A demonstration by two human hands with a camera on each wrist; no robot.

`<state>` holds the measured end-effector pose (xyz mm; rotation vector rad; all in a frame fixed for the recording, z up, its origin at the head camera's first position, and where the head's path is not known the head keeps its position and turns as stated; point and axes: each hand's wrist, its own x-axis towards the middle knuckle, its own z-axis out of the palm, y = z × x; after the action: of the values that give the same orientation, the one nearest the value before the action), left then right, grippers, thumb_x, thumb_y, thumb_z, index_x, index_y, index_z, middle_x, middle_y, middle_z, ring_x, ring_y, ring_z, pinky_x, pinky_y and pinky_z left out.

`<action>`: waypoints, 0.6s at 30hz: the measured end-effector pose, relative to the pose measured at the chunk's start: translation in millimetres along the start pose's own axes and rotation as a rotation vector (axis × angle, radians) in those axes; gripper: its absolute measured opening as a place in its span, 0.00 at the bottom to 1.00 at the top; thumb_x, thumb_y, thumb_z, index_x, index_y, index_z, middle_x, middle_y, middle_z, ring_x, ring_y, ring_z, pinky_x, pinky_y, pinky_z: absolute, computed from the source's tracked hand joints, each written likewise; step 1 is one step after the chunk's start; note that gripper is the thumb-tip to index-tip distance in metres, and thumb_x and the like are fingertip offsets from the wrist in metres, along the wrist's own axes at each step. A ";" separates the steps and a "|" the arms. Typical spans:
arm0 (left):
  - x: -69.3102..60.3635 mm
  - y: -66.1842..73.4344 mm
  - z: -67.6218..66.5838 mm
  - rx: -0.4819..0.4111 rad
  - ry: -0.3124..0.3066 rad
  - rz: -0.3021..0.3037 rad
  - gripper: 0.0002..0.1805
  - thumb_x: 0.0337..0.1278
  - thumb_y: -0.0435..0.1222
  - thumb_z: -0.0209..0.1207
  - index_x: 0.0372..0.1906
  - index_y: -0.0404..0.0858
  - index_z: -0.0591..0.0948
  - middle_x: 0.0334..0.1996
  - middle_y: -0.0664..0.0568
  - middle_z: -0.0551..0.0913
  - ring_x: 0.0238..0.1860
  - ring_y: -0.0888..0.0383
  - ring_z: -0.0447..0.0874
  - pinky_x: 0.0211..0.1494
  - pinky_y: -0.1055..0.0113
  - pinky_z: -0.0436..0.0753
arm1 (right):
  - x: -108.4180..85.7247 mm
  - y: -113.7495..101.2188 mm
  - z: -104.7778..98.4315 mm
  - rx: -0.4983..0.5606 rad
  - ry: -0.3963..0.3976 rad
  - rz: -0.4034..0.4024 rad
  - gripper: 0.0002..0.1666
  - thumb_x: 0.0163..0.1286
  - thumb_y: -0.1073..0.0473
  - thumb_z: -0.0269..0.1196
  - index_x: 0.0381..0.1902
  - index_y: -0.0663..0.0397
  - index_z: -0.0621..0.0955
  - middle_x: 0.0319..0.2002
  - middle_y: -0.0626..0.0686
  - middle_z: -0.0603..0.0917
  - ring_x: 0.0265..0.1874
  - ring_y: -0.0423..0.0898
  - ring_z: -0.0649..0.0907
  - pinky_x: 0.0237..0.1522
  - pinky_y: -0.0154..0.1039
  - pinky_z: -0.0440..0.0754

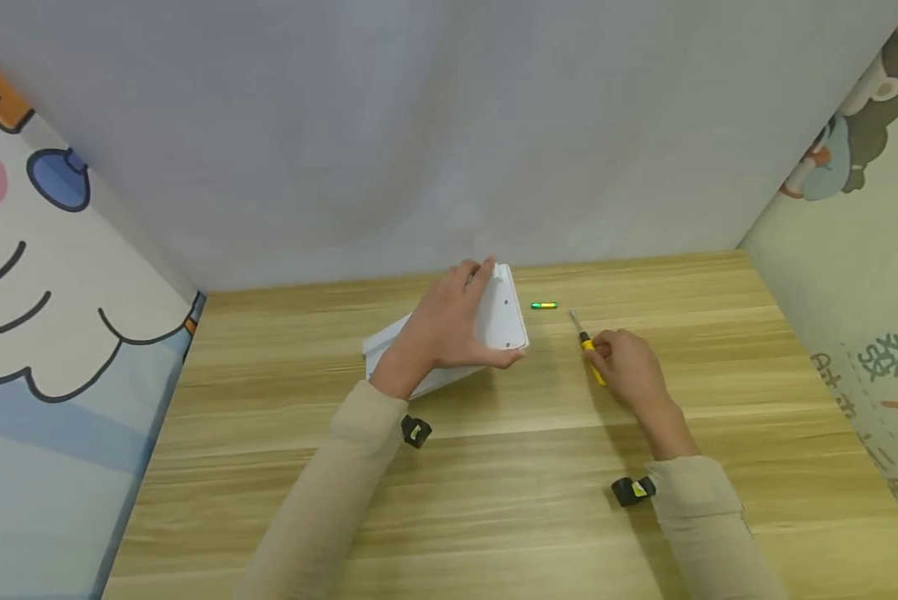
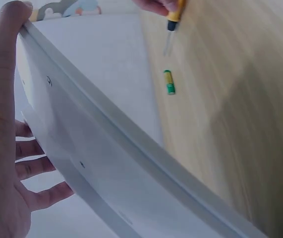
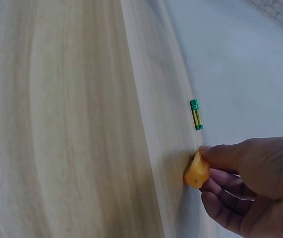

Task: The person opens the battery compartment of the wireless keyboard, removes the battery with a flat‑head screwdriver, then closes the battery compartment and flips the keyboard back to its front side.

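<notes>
A long white casing (image 1: 503, 312) with small screw spots on its face is tilted up off the table. My left hand (image 1: 449, 321) grips it across its width; in the left wrist view the thumb is at one edge and the fingers spread along the other. To the right, my right hand (image 1: 627, 367) pinches the yellow handle of a screwdriver (image 1: 593, 358) between thumb and fingers, its metal tip pointing toward the back. A green and yellow battery (image 1: 544, 306) lies between the casing and the screwdriver, apart from both hands.
The wood-grain table (image 1: 494, 500) ends at a pale grey backdrop (image 1: 449, 150) behind the things. Cartoon-printed panels (image 1: 37, 333) flank it on the left and right. A small black camera sits at each wrist.
</notes>
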<state>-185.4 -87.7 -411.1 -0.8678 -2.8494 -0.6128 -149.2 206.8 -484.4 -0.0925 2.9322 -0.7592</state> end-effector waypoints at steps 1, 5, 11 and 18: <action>0.2 0.3 -3.1 -0.021 0.007 -0.001 0.69 0.34 0.73 0.66 0.79 0.38 0.57 0.65 0.43 0.73 0.55 0.50 0.77 0.56 0.52 0.86 | -0.1 -0.1 -0.2 0.001 0.001 0.001 0.21 0.75 0.57 0.62 0.53 0.72 0.83 0.43 0.67 0.89 0.41 0.60 0.88 0.42 0.54 0.88; -0.5 1.2 -14.9 -0.101 0.040 -0.009 0.68 0.34 0.70 0.69 0.79 0.39 0.57 0.65 0.43 0.72 0.55 0.51 0.75 0.53 0.56 0.87 | -1.0 -0.5 -0.1 -0.001 0.009 0.002 0.20 0.75 0.57 0.62 0.52 0.72 0.83 0.42 0.67 0.89 0.41 0.60 0.88 0.43 0.54 0.88; -5.0 2.7 -33.7 -0.215 0.098 -0.017 0.66 0.36 0.66 0.71 0.80 0.41 0.57 0.66 0.46 0.70 0.55 0.53 0.72 0.50 0.60 0.88 | -2.3 -1.0 -2.2 -0.008 -0.008 0.005 0.21 0.75 0.57 0.62 0.53 0.72 0.82 0.44 0.67 0.88 0.43 0.61 0.88 0.45 0.55 0.88; -14.6 -5.1 -50.2 -0.421 0.208 -0.001 0.66 0.35 0.59 0.74 0.82 0.42 0.54 0.66 0.43 0.69 0.58 0.51 0.72 0.56 0.53 0.87 | -4.0 -8.5 -7.4 -0.022 -0.026 0.013 0.21 0.75 0.57 0.62 0.54 0.72 0.82 0.44 0.66 0.88 0.42 0.59 0.88 0.42 0.53 0.89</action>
<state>-177.1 -119.4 -370.1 -0.7946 -2.5726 -1.2530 -145.9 203.3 -473.4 -0.0842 2.9138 -0.7182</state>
